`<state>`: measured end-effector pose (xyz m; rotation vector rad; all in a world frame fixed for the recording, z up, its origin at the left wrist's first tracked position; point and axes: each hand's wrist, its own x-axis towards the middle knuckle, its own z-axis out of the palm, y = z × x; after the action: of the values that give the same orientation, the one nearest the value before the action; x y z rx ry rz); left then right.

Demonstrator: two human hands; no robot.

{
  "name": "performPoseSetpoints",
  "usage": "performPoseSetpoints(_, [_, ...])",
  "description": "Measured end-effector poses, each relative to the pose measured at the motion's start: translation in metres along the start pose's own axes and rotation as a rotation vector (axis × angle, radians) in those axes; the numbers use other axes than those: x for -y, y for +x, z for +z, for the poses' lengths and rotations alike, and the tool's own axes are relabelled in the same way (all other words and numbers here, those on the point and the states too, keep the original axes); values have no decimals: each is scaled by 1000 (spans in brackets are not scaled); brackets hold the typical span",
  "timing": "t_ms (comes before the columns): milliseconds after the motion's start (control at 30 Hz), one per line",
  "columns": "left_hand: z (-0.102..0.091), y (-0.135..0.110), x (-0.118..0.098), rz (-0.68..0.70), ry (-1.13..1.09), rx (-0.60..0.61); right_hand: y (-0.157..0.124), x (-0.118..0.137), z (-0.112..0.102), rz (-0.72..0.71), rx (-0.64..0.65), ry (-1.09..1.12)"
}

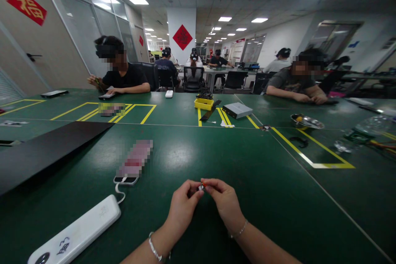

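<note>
My left hand [183,203] and my right hand [225,198] meet above the green table [262,214], fingertips nearly touching. Between them is a tiny white and orange-red object [201,187], too small to name. Both hands are closed in a pinch on it, thumbs and forefingers together. The fingertips cover part of the small object. To the left of my hands lies a phone [136,161], its screen blurred out. A white cable [120,192] joins the phone to a long white power bank [80,231] at the lower left.
A black sheet [46,148] covers the left side. Farther back are a yellow bin [204,104], a grey box [237,110], a metal dish [307,121] and a plastic bottle [368,128]. Co-workers sit across the table, one at left [126,75], another at right [295,82].
</note>
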<state>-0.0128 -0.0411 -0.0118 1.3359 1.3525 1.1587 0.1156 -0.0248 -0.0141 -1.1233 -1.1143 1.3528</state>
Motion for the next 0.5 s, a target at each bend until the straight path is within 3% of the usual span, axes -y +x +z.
performPoseSetpoints(500, [0, -2, -5, -31, -101, 19, -10, 8, -1, -212, -10, -322])
